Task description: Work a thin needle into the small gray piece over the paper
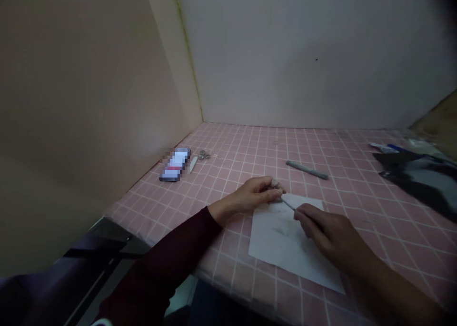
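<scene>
Above the top edge of a white sheet of paper [274, 242], my left hand [259, 192] pinches a small pale grey lump [274, 182]. My right hand [323, 228] is closed around a thin metal rod-like tool [288, 204], whose tip points at the lump between my left fingers. The rest of the tool is hidden in my grip, and I cannot make out whether its tip touches the lump. Grey smudges and fine dust mark the paper under both hands.
A grey bar [307, 170] lies beyond my right hand. At the left are a lit phone [175, 165], a white flat strip [193, 164] and small scissors [203, 155]. A black plastic bag [407, 171] rests at the right. Walls border the pink checked tabletop [243, 159].
</scene>
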Available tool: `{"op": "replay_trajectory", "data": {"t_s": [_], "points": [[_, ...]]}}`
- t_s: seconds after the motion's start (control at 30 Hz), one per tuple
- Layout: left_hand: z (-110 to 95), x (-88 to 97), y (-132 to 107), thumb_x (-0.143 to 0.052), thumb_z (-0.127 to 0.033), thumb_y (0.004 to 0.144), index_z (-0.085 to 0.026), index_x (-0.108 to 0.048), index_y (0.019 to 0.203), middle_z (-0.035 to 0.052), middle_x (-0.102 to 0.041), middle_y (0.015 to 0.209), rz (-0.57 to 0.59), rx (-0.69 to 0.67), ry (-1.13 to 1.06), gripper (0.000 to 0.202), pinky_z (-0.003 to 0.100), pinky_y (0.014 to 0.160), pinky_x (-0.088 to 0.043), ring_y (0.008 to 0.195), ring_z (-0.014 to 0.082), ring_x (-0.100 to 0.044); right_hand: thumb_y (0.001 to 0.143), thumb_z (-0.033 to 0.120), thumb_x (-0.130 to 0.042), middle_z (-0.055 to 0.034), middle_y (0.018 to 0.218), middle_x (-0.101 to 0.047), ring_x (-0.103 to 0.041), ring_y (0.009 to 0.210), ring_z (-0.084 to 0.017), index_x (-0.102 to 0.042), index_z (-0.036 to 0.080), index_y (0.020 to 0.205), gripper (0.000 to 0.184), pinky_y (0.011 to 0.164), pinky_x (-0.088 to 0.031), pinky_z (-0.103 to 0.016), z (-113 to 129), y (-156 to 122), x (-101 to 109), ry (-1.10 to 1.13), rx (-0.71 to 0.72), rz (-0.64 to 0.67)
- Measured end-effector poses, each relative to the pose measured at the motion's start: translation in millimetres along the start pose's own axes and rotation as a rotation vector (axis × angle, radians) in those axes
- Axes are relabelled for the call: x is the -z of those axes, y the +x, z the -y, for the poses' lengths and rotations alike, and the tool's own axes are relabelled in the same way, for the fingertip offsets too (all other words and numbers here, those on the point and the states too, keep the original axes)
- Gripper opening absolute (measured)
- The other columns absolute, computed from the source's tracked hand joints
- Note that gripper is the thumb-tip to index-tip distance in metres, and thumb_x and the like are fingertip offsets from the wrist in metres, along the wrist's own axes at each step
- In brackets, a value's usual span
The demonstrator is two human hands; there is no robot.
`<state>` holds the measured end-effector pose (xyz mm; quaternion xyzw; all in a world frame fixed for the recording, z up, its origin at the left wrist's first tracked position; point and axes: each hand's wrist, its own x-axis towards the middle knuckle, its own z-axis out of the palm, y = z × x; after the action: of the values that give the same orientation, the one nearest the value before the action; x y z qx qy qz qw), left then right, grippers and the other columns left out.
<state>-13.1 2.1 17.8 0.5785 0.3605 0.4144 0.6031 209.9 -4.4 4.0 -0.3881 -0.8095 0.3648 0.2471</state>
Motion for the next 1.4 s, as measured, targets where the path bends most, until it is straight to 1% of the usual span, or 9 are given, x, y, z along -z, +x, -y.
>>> {"op": "replay_trajectory", "data": {"t_s": [0.1,0.33,0.43,0.6,0.7,0.87,0.97,1.13,1.4], "points": [[1.1,0.6,1.0,-0.067,-0.051,0.082,-0.015,-0.054,0.074,-0.0029,-0.047,0.069,-0.007,0.012,0.086,0.039,0.024,0.060,-0.033,0.062,0.0087,-0.042,0.094,0.038,-0.048,0.0011,0.059,-0.050,-0.047,0.054,-0.014,-0.056,0.021,0.075,0.026,0.057,-0.034,-0.029,-3.8,0.0,-2.1,-0.063,0.028,-0.050],[-2.0,-0.5,-1.4,-0.077,-0.044,0.075,-0.015,-0.061,0.101,0.0023,-0.059,0.085,0.051,0.013,-0.120,0.042,0.027,0.074,-0.043,0.079,0.0128,-0.057,0.090,0.059,-0.052,0.0068,0.055,-0.037,-0.020,0.043,-0.008,-0.056,0.021,0.083,0.039,0.044,-0.013,-0.024,11.4,3.1,11.7,0.596,-0.445,0.208],[-0.3,-0.1,-0.8,-0.074,-0.047,0.078,-0.014,-0.061,0.095,0.0005,-0.056,0.081,0.021,0.006,-0.062,0.039,0.025,0.067,-0.040,0.071,0.0104,-0.052,0.094,0.053,-0.049,0.0043,0.056,-0.042,-0.033,0.046,-0.010,-0.056,0.020,0.078,0.037,0.047,-0.023,-0.025,10.5,1.6,8.0,0.377,-0.289,0.183],[2.7,2.0,0.8,-0.068,-0.050,0.082,-0.015,-0.052,0.074,-0.0039,-0.045,0.067,0.012,0.044,0.098,0.039,0.023,0.056,-0.029,0.059,0.0076,-0.038,0.092,0.036,-0.049,0.0009,0.059,-0.049,-0.047,0.055,-0.015,-0.055,0.021,0.074,0.024,0.060,-0.034,-0.032,3.7,-2.3,-1.0,-0.090,0.015,-0.044],[-0.1,1.9,-0.1,-0.072,-0.047,0.078,-0.015,-0.056,0.081,-0.0022,-0.050,0.072,0.044,0.052,0.038,0.037,0.024,0.061,-0.035,0.063,0.0085,-0.045,0.093,0.043,-0.050,0.0008,0.059,-0.049,-0.046,0.054,-0.014,-0.056,0.021,0.075,0.029,0.055,-0.033,-0.029,7.2,-1.3,3.1,0.123,-0.114,0.053],[-2.2,1.2,-1.4,-0.079,-0.043,0.073,-0.015,-0.063,0.102,0.0034,-0.060,0.088,0.074,0.016,-0.116,0.043,0.027,0.075,-0.043,0.080,0.0133,-0.057,0.087,0.059,-0.056,0.0066,0.055,-0.038,-0.018,0.042,-0.006,-0.057,0.019,0.084,0.040,0.043,-0.013,-0.023,14.1,2.4,10.8,0.637,-0.461,0.201],[1.8,2.5,-0.5,-0.077,-0.046,0.075,-0.014,-0.063,0.095,0.0012,-0.057,0.080,0.040,0.015,-0.095,0.040,0.025,0.068,-0.041,0.072,0.0106,-0.053,0.091,0.055,-0.052,0.0036,0.055,-0.043,-0.031,0.044,-0.009,-0.057,0.020,0.077,0.038,0.045,-0.022,-0.024,11.2,2.0,6.9,0.425,-0.299,0.183],[5.3,4.2,1.4,-0.078,-0.047,0.073,-0.014,-0.059,0.078,-0.0033,-0.051,0.067,-0.021,0.061,0.003,0.039,0.022,0.057,-0.034,0.059,0.0073,-0.045,0.092,0.041,-0.051,-0.0004,0.059,-0.053,-0.051,0.055,-0.016,-0.056,0.023,0.073,0.027,0.058,-0.037,-0.031,6.6,0.0,0.2,-0.054,0.032,-0.045],[-3.7,0.7,-1.8,-0.083,-0.041,0.070,-0.015,-0.066,0.101,0.0028,-0.063,0.086,0.048,0.039,-0.182,0.044,0.026,0.077,-0.043,0.078,0.0117,-0.059,0.087,0.058,-0.057,0.0067,0.054,-0.038,-0.018,0.043,-0.006,-0.055,0.020,0.081,0.038,0.043,-0.014,-0.023,15.4,2.9,13.2,0.657,-0.464,0.220]]}}
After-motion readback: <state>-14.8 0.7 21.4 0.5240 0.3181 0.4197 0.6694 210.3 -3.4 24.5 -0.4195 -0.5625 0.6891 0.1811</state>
